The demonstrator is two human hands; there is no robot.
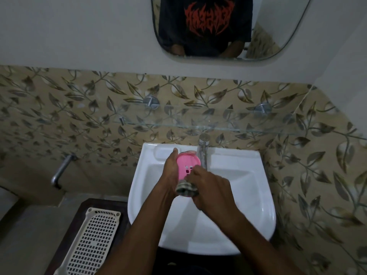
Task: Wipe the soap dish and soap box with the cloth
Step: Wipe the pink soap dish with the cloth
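My left hand (171, 171) holds a pink oval soap dish (187, 164) tilted up over the white sink (238, 191), its slotted face toward me. My right hand (210, 192) grips a bunched checked cloth (186, 189) and presses it against the dish's lower edge. The lower part of the dish is hidden behind my right fingers. A separate soap box cannot be told apart in this view.
A chrome tap (203, 150) stands just right of the dish. A glass shelf (208, 124) runs along the leaf-patterned tile wall above it. A cream plastic basket (93, 241) lies on a dark stand at the lower left, below a wall tap (61, 169). Above hangs a mirror (228, 28).
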